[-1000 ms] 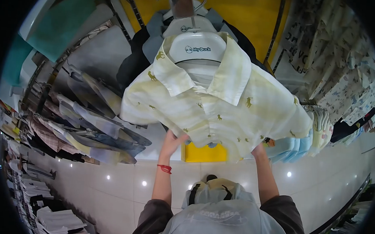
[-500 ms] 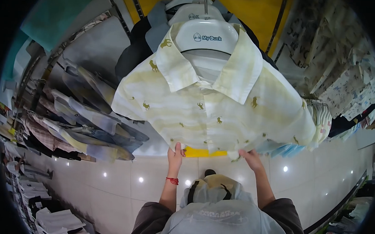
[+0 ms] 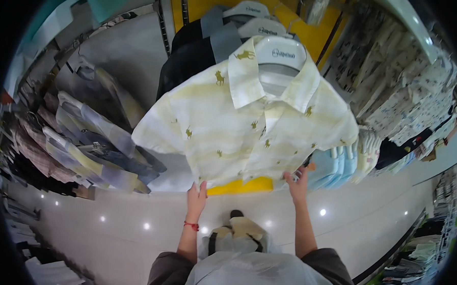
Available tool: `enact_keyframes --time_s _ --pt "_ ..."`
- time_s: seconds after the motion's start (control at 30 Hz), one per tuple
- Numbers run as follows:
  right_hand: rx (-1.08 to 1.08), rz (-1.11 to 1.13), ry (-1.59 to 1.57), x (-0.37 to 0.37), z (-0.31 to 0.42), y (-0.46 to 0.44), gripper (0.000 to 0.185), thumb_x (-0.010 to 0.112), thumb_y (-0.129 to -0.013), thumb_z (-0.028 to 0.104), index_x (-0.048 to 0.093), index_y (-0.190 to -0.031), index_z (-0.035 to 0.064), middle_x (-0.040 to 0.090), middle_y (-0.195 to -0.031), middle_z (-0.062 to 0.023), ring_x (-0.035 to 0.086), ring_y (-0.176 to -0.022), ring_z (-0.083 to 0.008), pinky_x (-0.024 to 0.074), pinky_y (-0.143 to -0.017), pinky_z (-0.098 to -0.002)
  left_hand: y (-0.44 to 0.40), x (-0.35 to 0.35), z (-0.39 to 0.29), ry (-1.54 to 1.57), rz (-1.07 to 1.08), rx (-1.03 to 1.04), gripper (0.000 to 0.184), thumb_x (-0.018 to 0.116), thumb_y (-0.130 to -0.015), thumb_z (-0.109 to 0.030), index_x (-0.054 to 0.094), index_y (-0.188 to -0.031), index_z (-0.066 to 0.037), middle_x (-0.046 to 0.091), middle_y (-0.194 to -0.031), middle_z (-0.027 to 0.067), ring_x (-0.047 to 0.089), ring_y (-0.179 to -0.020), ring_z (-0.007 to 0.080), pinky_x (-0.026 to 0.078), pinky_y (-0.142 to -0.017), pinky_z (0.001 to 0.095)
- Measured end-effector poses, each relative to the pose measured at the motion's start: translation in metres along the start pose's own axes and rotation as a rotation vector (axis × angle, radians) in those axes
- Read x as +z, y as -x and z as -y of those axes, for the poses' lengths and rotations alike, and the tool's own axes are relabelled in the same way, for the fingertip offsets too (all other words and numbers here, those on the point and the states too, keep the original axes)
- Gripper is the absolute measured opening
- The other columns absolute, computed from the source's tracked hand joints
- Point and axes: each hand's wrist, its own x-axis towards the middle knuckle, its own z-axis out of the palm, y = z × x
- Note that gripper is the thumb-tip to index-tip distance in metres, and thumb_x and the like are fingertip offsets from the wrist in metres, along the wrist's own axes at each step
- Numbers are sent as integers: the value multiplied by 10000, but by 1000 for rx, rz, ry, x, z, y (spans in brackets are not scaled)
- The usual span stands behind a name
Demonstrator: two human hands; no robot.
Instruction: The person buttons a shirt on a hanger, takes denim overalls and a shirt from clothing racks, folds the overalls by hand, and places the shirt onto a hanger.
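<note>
A short-sleeved, cream and pale-yellow striped shirt (image 3: pixel 229 135) with small brown horse-rider prints hangs facing me on a white hanger (image 3: pixel 279 54). Its collar is spread around the hanger. My left hand (image 3: pixel 196 198), a red bracelet at the wrist, is closed on the lower left edge of the shirt. At the lower right edge, my right hand (image 3: pixel 296 185) pinches the hem between thumb and fingers. The fabric stretches between both hands. Behind it hang a black and grey garment (image 3: pixel 191 54) and further white hangers (image 3: pixel 261 28).
Patterned tops (image 3: pixel 414 94) hang on the right, with light-blue garments (image 3: pixel 334 165) below them. Tie-dye shirts (image 3: pixel 93 136) hang on the left. A yellow panel (image 3: pixel 280 15) backs the rack. Underfoot is a glossy tiled floor (image 3: pixel 132 240). More clothes (image 3: pixel 417 252) line the lower right.
My view has shifted, and the shirt looks smaller and slightly turned. Both hands appear further left in view, still at the hem. The hem flap beside my right hand no longer shows.
</note>
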Motion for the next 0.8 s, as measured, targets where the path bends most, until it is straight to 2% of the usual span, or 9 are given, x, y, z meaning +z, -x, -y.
enact_keyframes --time_s 0.03,0.13,0.3,0.37,0.57,0.6,0.7,0.73,0.8 --pt "-102 -125 93 -5 10 3 515 714 -734 160 416 -1131 23 465 -1124 -76 480 -978 -180 373 -863 -287 6 -3 -4 -17 -34 1 395 492 -888 -324 526 -1000 53 533 -527 121 540 -470 193 420 -474 313" --pt "-305 -359 -22 -31 65 1 586 748 -684 125 371 -1125 47 409 -1116 -86 467 -945 -183 387 -844 -298 15 -11 -11 10 -66 26 371 500 -882 -297 536 -1001 53 557 -560 157 565 -494 246 431 -488 347" --pt "-658 -64 117 2 205 14 561 755 -655 103 388 -1075 43 410 -1003 -69 464 -842 -163 409 -782 -293 26 -10 -10 -112 -28 156 333 510 -870 -252 541 -1004 52 571 -653 240 567 -590 386 441 -532 399" --pt "-704 -85 121 40 236 10 537 768 -615 100 416 -1014 32 433 -923 -109 454 -807 -212 410 -731 -291 30 -13 -14 -98 -11 144 331 515 -867 -245 540 -1025 44 575 -686 244 558 -618 411 438 -546 416" --pt "-613 -58 43 107 235 -26 331 697 -714 63 462 -942 13 497 -796 -66 511 -686 -154 429 -646 -245 33 -28 -4 -148 -154 252 212 585 -802 -151 532 -902 28 559 -687 220 543 -630 386 418 -552 414" --pt "-687 -78 28 108 239 -25 203 648 -761 31 483 -874 2 512 -727 -45 514 -624 -121 434 -605 -227 36 -32 -7 -149 -179 267 192 601 -783 -125 521 -876 23 551 -687 214 537 -631 374 416 -556 406" --pt "-526 36 -126 105 232 -24 161 616 -787 5 481 -875 2 531 -761 -43 515 -651 -90 439 -616 -218 45 -40 -31 -77 -324 315 209 637 -719 -44 473 -845 -15 511 -717 161 508 -673 318 409 -595 372" --pt "-421 88 -210 100 236 -20 137 606 -792 2 515 -892 -22 563 -808 -55 531 -690 -83 453 -648 -212 47 -41 -42 -58 -329 392 227 640 -709 -32 468 -857 -20 500 -733 149 500 -686 309 407 -607 367" --pt "-352 146 -347 96 243 -14 134 603 -798 2 518 -899 -19 563 -812 -41 528 -710 -79 442 -660 -197 45 -39 -71 -19 -336 548 268 646 -690 -9 457 -879 -31 480 -766 126 483 -714 290 403 -630 357"
